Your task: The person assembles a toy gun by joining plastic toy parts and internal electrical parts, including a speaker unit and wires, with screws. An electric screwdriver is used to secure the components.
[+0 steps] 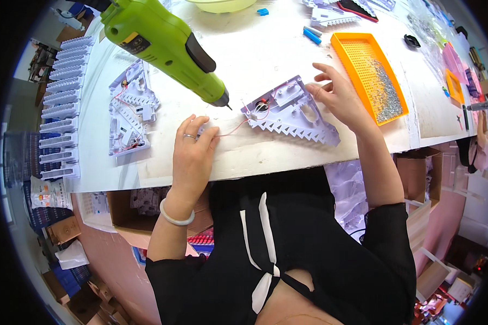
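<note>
A pale lavender plastic shell half (287, 116) with a toothed edge lies open side up on the table. Thin red and white wires run inside it, and one pair reaches left to my left hand (192, 146). That hand is closed, its fingertips pinching a small pale piece (201, 131) at the wire's end, mostly hidden by the fingers. My right hand (339, 100) is at the shell's upper right corner, fingers apart, thumb near the edge; contact is uncertain. A green electric screwdriver (162, 49) hangs over the table, its bit pointing down between my hands.
More wired shell halves (133, 108) lie at left, beside a long row of stacked pale shells (65, 108). An orange tray (358, 70) of small screws stands at right. Blue pieces (312, 36) and a yellowish bowl (222, 4) sit farther back. Cardboard boxes (417, 168) are below the table.
</note>
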### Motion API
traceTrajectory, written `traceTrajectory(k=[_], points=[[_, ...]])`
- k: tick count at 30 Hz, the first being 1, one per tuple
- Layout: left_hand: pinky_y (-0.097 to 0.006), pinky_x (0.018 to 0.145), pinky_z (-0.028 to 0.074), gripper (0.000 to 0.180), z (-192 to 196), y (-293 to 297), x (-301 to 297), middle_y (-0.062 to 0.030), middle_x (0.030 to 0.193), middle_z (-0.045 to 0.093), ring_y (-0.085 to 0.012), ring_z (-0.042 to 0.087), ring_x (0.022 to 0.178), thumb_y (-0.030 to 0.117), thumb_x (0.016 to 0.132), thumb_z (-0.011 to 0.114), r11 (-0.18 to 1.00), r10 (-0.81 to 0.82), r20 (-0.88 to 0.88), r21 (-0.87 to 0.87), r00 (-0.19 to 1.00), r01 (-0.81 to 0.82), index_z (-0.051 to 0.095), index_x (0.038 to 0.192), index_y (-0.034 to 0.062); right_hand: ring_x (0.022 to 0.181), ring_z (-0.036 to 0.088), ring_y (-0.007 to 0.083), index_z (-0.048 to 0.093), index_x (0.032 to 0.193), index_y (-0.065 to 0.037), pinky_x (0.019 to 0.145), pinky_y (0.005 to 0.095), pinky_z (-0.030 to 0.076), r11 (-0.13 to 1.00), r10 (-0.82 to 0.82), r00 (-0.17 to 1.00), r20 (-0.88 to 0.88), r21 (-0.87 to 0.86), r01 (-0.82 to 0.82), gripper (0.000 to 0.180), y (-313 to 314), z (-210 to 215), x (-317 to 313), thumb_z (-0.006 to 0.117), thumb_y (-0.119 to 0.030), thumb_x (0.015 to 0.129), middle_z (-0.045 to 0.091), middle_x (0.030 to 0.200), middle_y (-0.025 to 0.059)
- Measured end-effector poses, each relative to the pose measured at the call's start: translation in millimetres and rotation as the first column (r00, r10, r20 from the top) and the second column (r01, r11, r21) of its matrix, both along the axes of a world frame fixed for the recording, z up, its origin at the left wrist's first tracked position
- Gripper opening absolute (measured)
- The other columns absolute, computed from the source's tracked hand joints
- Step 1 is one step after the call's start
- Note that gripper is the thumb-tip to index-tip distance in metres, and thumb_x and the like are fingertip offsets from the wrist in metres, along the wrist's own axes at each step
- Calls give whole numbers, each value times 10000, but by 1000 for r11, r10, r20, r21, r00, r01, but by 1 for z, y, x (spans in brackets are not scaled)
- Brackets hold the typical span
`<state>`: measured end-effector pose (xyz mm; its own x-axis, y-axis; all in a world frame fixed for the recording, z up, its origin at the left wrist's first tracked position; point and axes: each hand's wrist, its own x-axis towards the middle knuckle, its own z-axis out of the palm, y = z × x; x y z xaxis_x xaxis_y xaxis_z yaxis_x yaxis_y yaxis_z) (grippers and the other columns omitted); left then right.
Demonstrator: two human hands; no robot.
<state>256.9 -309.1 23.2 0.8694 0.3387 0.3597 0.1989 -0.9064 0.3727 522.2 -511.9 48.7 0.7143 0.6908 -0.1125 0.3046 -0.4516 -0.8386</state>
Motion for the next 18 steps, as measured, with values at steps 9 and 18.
traceTrajectory(k=[9,18], points=[[-448,971,499,272,36,-61,19,-116,1214,614,-387,535,1221,-15,715,794,930,-351,204,-40,914,366,696,953,70,894,661,261,679,1145,-12,812,346,528,947,320,896,307,-132,-293,280,1,3,-2,647,-120,888,661,1016,169],[-438,945,500,297,53,-108,79,-122,1243,606,-384,538,1227,55,725,805,832,-490,371,-71,789,550,693,999,69,758,643,167,657,1162,3,668,307,540,978,208,971,115,-27,-206,291,16,0,5,684,-115,897,692,927,111]])
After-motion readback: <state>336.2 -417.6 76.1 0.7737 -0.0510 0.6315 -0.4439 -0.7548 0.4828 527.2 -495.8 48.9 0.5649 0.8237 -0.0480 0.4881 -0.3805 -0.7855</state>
